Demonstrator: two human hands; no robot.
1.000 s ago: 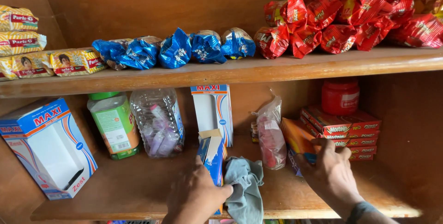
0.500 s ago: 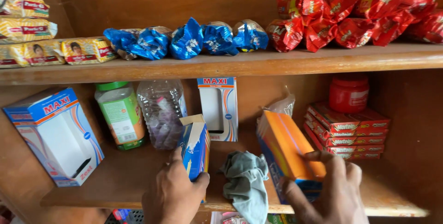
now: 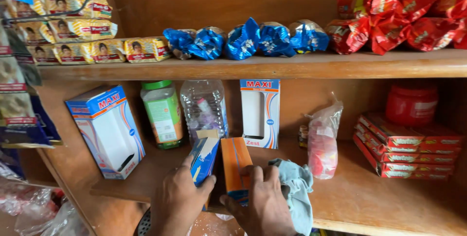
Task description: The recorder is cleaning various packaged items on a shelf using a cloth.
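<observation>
at the front edge of the lower shelf [image 3: 389, 207], near its middle, two small cartons stand side by side and almost touching: an orange carton [image 3: 235, 164] and a slimmer blue carton [image 3: 203, 159]. both look light, thin-walled and easily crushed, so hold them by the narrow side faces near the base. the right hand [image 3: 265, 204] grasps the orange carton from below; the left hand [image 3: 179, 202] grasps the blue one, a grey cloth [image 3: 297, 193] beside the right hand.

I see my hands on a blue box [image 3: 204, 157] and an orange box [image 3: 235, 162]; right of the orange box lies a grey-blue cloth [image 3: 297, 187], behind it a white-and-blue carton [image 3: 260, 113].
</observation>
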